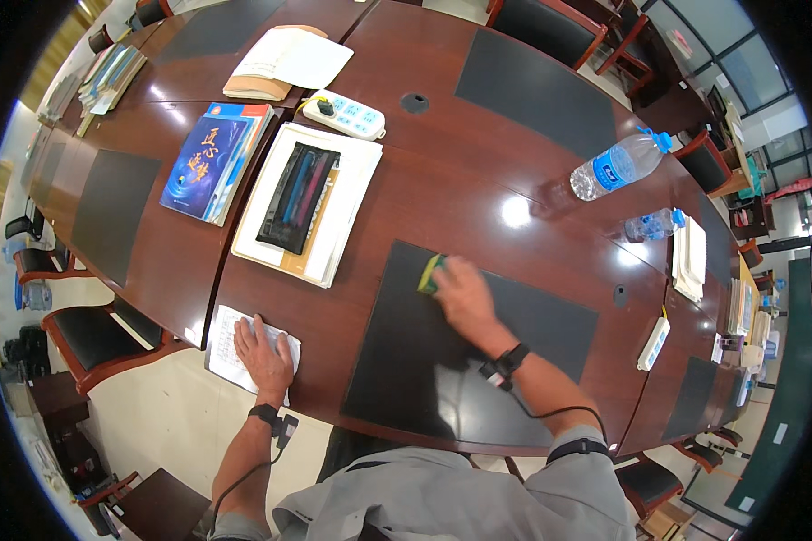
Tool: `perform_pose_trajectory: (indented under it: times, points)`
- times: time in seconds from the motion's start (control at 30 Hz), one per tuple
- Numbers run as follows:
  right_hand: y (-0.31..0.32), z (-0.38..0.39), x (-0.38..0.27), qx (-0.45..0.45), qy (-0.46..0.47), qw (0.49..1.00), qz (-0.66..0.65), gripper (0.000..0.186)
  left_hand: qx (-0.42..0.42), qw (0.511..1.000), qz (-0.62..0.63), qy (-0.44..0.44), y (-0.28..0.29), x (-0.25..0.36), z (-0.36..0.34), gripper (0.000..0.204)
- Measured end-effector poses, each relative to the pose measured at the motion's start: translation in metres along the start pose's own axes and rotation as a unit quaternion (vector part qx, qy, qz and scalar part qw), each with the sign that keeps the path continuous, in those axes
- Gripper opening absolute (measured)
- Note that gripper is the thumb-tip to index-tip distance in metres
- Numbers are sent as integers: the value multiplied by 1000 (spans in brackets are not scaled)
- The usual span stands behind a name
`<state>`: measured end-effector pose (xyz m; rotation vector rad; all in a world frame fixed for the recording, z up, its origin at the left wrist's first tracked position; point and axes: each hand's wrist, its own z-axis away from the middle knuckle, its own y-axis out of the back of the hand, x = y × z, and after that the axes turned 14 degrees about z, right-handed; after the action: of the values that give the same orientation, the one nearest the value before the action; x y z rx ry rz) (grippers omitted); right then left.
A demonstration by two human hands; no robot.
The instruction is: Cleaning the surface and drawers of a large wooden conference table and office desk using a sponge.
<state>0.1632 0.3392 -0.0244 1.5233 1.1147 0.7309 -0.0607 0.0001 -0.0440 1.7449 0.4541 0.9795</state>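
Observation:
My right hand [463, 298] is closed on a small green and dark pad [429, 272], which rests on the upper left part of the black desk mat [523, 343] before me. My left hand [263, 359] lies with fingers apart on a white sheet of paper [224, 352] at the table's near edge, left of the mat. Above that hand, a black pencil pouch [296, 198] with pens showing sits on a stack of papers [359, 198].
Wooden table [424, 180] holds blue books [209, 158], open book [307, 63], power strips [356, 117] [654, 343], two water bottles [613, 167] [650, 225], paper stacks [690, 252] [108, 81]. Several black chairs [99, 334] surround it. Other mats [532, 86] lie farther off.

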Motion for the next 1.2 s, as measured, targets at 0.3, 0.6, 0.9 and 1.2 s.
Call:
perform_pose_trajectory:
  times: [0.3, 0.6, 0.9, 1.2]
  points:
    - [-40, -106, 150, 79, -228, 959, 145, 38, -41, 999, -25, 18, -2, 4, -6, 64]
    - [-90, -240, 67, 122, -130, 981, 71, 38, -39, 999, -23, 21, -1, 14, -8, 68]
    - [-59, -140, 28, 103, -24, 994, -7, 39, -45, 998, -14, 29, 1, 18, -9, 68]
    - [-12, 13, -57, 42, -26, 997, -54, 41, -25, 999, -17, 22, 1, 11, -6, 69]
